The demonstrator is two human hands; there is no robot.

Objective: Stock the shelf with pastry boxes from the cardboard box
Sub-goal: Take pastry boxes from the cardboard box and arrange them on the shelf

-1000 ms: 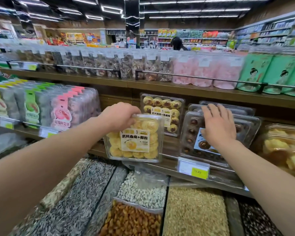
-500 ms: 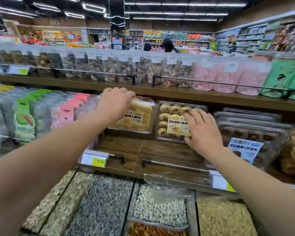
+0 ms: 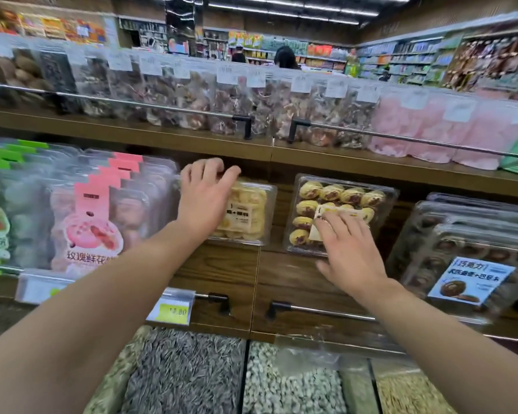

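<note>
Both of your bare arms reach forward to the middle wooden shelf [image 3: 222,273]. Your left hand [image 3: 205,201], at about 11 o'clock from the centre of the view, curls its fingers over the top edge of a clear pastry box of pale yellow cookies [image 3: 247,213], which stands leaning back at the rear of the shelf. Your right hand [image 3: 349,249], at about 3 o'clock from the left one, lies with straight, spread fingers against the front of a second clear pastry box [image 3: 338,201] holding round jam-topped cookies; the fingertips touch its white label. The two boxes stand near each other, with a gap of bare wood between them.

At 9 o'clock from your left hand stand rows of pink-tagged packets [image 3: 96,210]. At 3 o'clock from your right hand lie stacked trays of chocolate cookies [image 3: 467,249]. A yellow price tag [image 3: 172,309] hangs on the shelf's front rail. At 6 o'clock, bins hold sunflower seeds [image 3: 180,375] and pale seeds [image 3: 290,383]. At 12 o'clock, the upper shelf carries bagged snacks [image 3: 192,97].
</note>
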